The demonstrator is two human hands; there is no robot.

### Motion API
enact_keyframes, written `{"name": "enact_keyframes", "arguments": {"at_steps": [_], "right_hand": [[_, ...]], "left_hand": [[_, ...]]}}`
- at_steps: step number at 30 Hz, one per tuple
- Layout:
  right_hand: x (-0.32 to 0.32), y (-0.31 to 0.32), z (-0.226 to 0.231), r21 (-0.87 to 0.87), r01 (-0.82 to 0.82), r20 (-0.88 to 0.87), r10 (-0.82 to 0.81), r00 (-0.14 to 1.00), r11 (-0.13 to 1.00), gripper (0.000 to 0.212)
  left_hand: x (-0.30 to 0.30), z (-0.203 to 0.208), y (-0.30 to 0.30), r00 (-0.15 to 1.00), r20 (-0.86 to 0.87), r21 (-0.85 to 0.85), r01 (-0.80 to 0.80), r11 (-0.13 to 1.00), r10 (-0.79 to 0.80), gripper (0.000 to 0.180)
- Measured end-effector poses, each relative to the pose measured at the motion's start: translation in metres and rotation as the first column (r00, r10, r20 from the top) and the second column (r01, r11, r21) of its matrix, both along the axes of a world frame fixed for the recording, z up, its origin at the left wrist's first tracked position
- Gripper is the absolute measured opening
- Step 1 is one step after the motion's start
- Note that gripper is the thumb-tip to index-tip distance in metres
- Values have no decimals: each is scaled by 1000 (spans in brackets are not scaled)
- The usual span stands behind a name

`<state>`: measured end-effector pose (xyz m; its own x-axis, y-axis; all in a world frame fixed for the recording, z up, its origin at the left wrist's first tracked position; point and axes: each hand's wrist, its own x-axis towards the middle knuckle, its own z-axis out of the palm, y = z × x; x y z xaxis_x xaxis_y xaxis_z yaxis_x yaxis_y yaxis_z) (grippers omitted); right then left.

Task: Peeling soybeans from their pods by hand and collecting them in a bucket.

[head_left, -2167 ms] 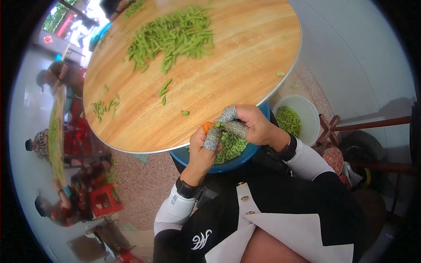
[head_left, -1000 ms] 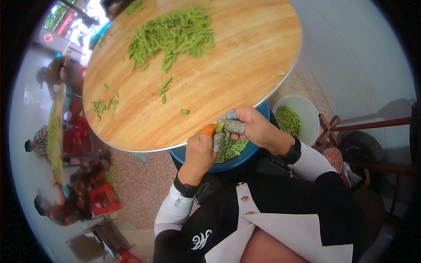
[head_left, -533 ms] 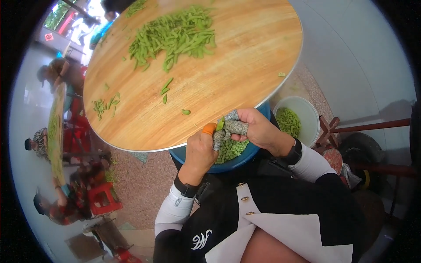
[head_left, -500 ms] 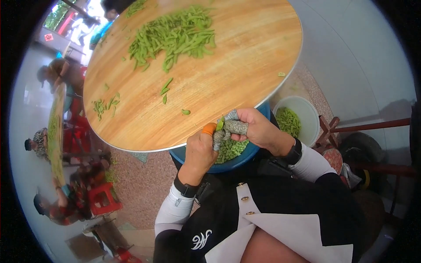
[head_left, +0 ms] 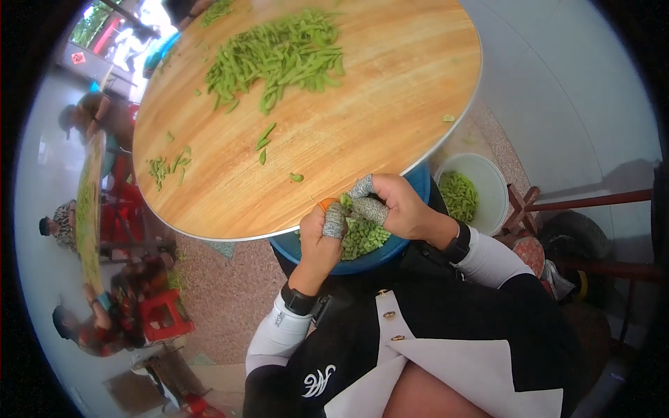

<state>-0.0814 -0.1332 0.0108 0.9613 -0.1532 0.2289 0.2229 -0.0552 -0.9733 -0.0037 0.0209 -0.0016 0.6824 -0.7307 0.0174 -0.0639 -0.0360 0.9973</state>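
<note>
My left hand [head_left: 318, 237] and my right hand [head_left: 400, 205] meet over the blue basin [head_left: 376, 263] at the near edge of the table. Both are closed, with a small green edamame pod [head_left: 345, 200] pinched between their fingertips. Grey wrapping covers some fingers of each hand, and an orange cover shows on a left finger. Below the hands, shelled green beans [head_left: 366, 240] lie in the basin. On the round wooden table [head_left: 390, 90] is a heap of edamame pods [head_left: 279, 59], with a few loose pods [head_left: 263, 143] closer to me.
A white bucket [head_left: 488, 182] holding green pods stands right of the basin. Past it are a wooden stand [head_left: 524, 209] and a dark round container [head_left: 575, 240]. At the left, several people sit by another table [head_left: 89, 209], near red stools [head_left: 164, 315].
My fingers have shifted on the pod, and less of it shows now. My left thumb has turned so its grey wrap faces up. The heap on the table looks unchanged.
</note>
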Motion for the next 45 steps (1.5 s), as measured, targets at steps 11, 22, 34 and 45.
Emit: {"name": "enact_keyframes", "arguments": {"at_steps": [11,22,34,45], "right_hand": [[2,-3,13,392,2,-373,157,914,920,8],[1,4,4,242,19,-212,34,977,970,7],[1,10,2,3,5,39,-5,999,1000,6],[-1,-7,-8,378,-167,-194,254,947,911,10]], "left_hand": [[1,15,-4,897,434,166,10,986,-83,13],[1,21,-7,911,408,139,1,990,-58,16],[2,3,2,895,446,68,-59,996,23,16],[11,16,5,839,-507,-163,132,978,-198,20]]}}
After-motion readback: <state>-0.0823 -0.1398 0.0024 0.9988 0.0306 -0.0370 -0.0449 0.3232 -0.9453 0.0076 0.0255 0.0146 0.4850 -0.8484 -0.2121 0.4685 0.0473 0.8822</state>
